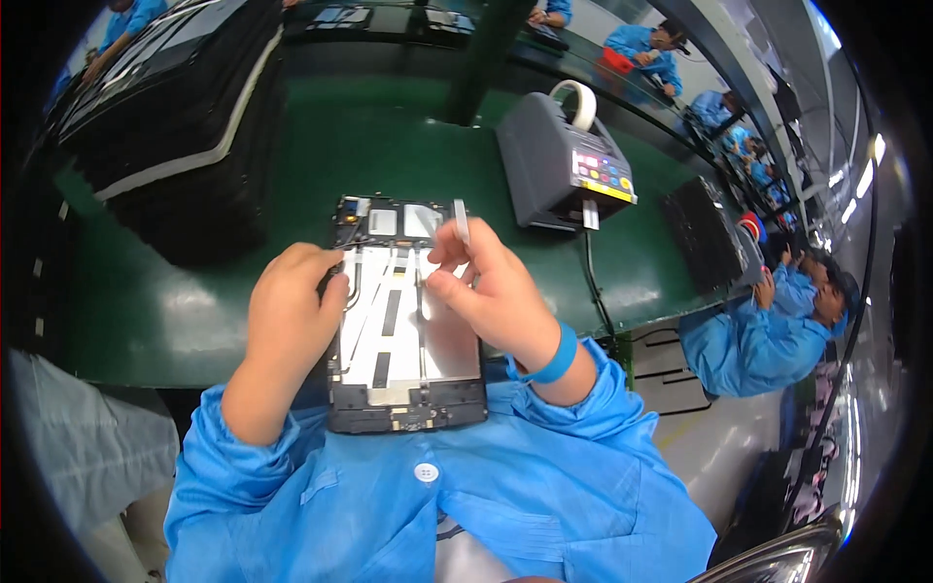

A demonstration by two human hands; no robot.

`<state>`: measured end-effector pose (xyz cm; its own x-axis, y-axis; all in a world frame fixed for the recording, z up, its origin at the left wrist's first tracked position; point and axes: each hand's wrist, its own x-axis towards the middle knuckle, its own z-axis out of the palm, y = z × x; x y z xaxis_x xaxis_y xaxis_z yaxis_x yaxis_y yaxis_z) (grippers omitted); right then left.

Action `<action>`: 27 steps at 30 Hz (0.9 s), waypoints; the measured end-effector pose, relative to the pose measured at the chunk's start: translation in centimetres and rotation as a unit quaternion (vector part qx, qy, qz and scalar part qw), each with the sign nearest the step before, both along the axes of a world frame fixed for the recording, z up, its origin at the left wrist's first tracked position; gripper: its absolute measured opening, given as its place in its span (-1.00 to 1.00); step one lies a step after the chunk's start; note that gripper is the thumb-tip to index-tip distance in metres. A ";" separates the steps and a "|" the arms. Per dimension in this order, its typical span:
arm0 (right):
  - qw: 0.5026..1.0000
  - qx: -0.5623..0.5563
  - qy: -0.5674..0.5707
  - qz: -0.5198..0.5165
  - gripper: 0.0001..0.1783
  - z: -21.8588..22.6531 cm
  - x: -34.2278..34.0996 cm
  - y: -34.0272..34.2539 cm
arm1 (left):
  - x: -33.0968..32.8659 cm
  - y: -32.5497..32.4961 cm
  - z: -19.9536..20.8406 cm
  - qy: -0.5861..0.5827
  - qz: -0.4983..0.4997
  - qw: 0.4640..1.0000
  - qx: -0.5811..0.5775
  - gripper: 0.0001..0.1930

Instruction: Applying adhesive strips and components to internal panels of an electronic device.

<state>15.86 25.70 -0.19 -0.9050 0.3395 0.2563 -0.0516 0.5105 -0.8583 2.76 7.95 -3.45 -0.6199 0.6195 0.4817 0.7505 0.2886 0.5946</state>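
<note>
An opened tablet [449, 335] lies at the near edge of the table, against my front, its silvery inside facing up. Dark strips and thin cables run along it, with black parts at both ends. My left hand [292, 306] is closed at its upper left edge, thumb and fingertips on the rim by a cable. Over the upper right part, my right hand [501, 296] is curled, and a short pale strip of tape [461, 222] stands up from its fingers. What lies under those fingertips is partly hidden. A blue band [556, 358] circles my right wrist.
A grey tape dispenser [559, 160] with a white roll on top stands beyond my right hand. At the far left rises a tall stack of black trays [185, 146]. A black box [702, 233] sits at the right table edge, near seated co-workers in blue [763, 335].
</note>
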 end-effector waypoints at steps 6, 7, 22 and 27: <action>0.984 0.154 -0.060 0.062 -0.50 0.5 -6.2 -0.2 | -0.9 0.7 -1.0 0.007 0.022 1.000 0.000 -0.76; 0.977 0.193 -0.058 0.074 -0.49 0.2 -7.1 -0.1 | -1.1 0.7 -1.0 0.003 0.011 1.000 -0.005 -0.76; 0.941 0.297 -0.122 0.107 -0.68 0.0 -12.0 0.9 | -1.6 0.5 -1.0 0.000 -0.002 1.000 -0.023 -0.78; 0.945 0.272 -0.179 0.044 -0.67 -0.2 -11.5 0.4 | -1.6 0.8 -1.2 -0.002 0.023 1.000 -0.004 -0.70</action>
